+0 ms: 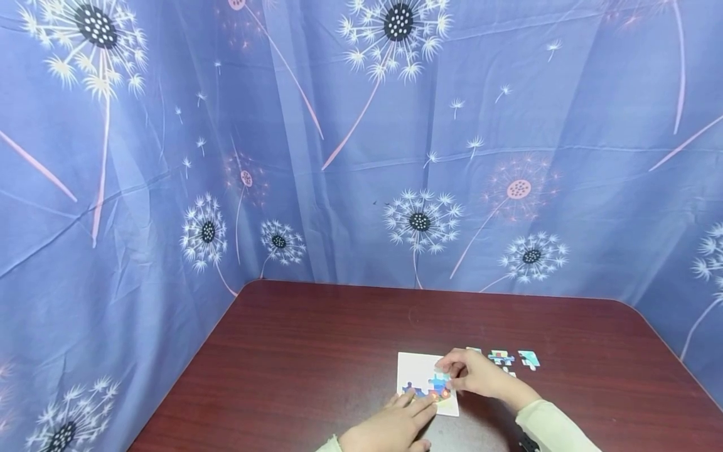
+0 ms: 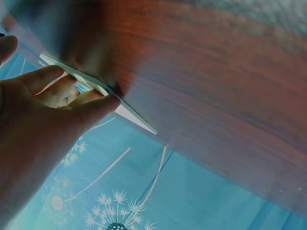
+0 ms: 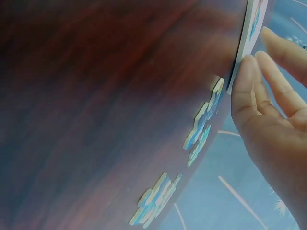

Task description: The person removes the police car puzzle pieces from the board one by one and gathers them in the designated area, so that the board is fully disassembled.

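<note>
A white puzzle board [image 1: 414, 364] with a coloured picture of joined puzzle pieces [image 1: 417, 390] lies on the table. My left hand [image 1: 390, 424] rests at its near edge, fairly straight fingers spread over the lower pieces. In the left wrist view those fingertips [image 2: 111, 99] lie along the edge of the board [image 2: 132, 116]. My right hand [image 1: 477, 373] is bent over the board's upper right part, its thumb and index finger around a light blue puzzle piece [image 1: 443, 377]. In the right wrist view the fingers partly hide the board's corner, with the thumb [image 3: 246, 72] at its edge.
Loose puzzle pieces [image 1: 529, 359] lie on the dark red-brown table [image 1: 305, 351] to the right of the board, some behind my right hand. In the right wrist view these pieces [image 3: 154, 197] lie in two groups. A blue dandelion-print curtain [image 1: 350, 207] hangs around the table's far and left sides.
</note>
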`<state>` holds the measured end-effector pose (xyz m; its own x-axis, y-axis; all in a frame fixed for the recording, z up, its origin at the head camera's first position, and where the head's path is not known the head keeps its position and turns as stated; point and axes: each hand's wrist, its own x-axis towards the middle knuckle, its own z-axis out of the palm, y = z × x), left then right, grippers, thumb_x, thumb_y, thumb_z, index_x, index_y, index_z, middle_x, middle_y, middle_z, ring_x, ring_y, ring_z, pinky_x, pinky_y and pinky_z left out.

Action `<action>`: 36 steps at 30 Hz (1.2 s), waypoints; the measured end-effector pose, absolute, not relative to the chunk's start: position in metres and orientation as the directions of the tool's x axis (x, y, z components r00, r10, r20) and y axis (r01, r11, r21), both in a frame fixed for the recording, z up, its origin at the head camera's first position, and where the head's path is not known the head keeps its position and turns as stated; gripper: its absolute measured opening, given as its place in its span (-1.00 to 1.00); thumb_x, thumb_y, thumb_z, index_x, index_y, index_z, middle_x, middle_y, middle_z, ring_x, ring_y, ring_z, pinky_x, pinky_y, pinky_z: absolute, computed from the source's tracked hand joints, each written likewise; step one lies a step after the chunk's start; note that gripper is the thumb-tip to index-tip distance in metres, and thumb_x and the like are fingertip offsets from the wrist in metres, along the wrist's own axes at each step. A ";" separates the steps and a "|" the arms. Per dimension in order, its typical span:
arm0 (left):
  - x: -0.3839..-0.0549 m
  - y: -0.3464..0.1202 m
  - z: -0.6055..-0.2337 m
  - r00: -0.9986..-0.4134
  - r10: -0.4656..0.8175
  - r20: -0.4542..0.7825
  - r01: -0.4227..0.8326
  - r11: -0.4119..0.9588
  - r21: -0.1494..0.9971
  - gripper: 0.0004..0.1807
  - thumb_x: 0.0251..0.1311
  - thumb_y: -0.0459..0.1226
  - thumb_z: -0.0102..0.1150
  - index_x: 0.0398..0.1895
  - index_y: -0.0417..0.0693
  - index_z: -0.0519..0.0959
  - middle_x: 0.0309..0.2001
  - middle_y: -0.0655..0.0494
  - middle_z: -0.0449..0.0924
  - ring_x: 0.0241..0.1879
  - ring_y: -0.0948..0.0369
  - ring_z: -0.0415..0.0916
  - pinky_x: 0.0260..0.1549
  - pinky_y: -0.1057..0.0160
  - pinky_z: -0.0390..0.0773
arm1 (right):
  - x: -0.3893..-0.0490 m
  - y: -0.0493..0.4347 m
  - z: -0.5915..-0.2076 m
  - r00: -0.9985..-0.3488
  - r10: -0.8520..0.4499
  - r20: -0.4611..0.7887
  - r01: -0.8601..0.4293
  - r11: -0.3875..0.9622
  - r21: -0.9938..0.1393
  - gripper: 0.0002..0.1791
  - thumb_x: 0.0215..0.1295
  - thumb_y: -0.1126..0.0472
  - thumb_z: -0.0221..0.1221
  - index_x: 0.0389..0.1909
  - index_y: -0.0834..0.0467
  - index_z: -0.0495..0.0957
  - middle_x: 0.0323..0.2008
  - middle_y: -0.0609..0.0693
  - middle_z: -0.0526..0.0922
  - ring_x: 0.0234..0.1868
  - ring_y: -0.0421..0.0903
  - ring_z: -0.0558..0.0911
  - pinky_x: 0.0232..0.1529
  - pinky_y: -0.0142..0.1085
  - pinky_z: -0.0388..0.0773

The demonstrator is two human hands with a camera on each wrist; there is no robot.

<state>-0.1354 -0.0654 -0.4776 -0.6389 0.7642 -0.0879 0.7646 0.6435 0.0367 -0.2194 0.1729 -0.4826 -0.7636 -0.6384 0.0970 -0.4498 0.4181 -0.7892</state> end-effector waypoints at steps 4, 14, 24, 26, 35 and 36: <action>-0.134 -0.065 -0.477 -0.638 0.765 -0.087 0.766 0.642 0.032 -0.37 0.36 0.07 -0.05 0.42 0.05 0.26 0.43 0.25 0.19 0.38 0.09 0.17 0.20 0.12 0.37 | -0.220 0.172 -0.485 -0.755 -0.651 0.083 -0.446 0.417 -0.792 -0.66 0.09 0.41 0.32 -0.06 0.33 0.59 -0.29 0.04 0.56 -0.35 -0.18 0.52 -0.35 -0.37 0.55; -0.135 -0.065 -0.478 -0.642 0.760 -0.101 0.760 0.648 0.044 -0.37 0.38 0.08 -0.07 0.44 0.06 0.24 0.44 0.25 0.16 0.39 0.09 0.15 0.22 0.12 0.35 | -0.219 0.169 -0.484 -0.740 -0.668 0.075 -0.440 0.397 -0.806 -0.65 0.10 0.44 0.30 -0.04 0.33 0.60 -0.34 0.05 0.49 -0.41 -0.20 0.47 -0.37 -0.38 0.51; -0.136 -0.065 -0.480 -0.643 0.760 -0.098 0.761 0.648 0.037 -0.37 0.37 0.08 -0.06 0.43 0.06 0.24 0.43 0.26 0.17 0.39 0.09 0.16 0.21 0.12 0.36 | -0.219 0.169 -0.487 -0.756 -0.650 0.069 -0.418 0.401 -0.815 -0.66 0.09 0.43 0.31 -0.06 0.26 0.60 -0.32 0.04 0.49 -0.41 -0.22 0.44 -0.40 -0.40 0.47; -0.136 -0.064 -0.480 -0.643 0.758 -0.106 0.759 0.650 0.042 -0.37 0.37 0.08 -0.06 0.44 0.07 0.24 0.43 0.26 0.16 0.39 0.10 0.15 0.21 0.12 0.36 | -0.219 0.169 -0.487 -0.761 -0.647 0.054 -0.402 0.404 -0.822 -0.66 0.10 0.44 0.30 -0.06 0.25 0.59 -0.31 0.04 0.51 -0.40 -0.21 0.45 -0.40 -0.39 0.47; -0.137 -0.064 -0.479 -0.638 0.763 -0.104 0.760 0.646 0.075 -0.37 0.37 0.06 -0.06 0.44 0.05 0.24 0.44 0.26 0.16 0.39 0.08 0.15 0.19 0.09 0.38 | -0.219 0.172 -0.485 -0.749 -0.655 0.103 -0.433 0.366 -0.824 -0.75 0.21 0.49 0.14 -0.11 0.28 0.59 -0.38 0.07 0.61 -0.44 -0.29 0.50 -0.48 -0.38 0.49; -0.137 -0.064 -0.479 -0.642 0.759 -0.110 0.755 0.650 0.083 -0.37 0.38 0.06 -0.07 0.44 0.06 0.23 0.44 0.26 0.15 0.39 0.08 0.15 0.20 0.09 0.37 | -0.220 0.172 -0.485 -0.751 -0.651 0.104 -0.427 0.360 -0.830 -0.76 0.21 0.49 0.14 -0.11 0.29 0.59 -0.40 0.07 0.60 -0.47 -0.30 0.49 -0.51 -0.39 0.48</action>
<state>-0.1374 -0.0642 -0.4791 -0.6417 0.7590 -0.1099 0.7551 0.6504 0.0825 -0.2196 0.1717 -0.4848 -0.7515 -0.6515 0.1041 -0.4268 0.3597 -0.8298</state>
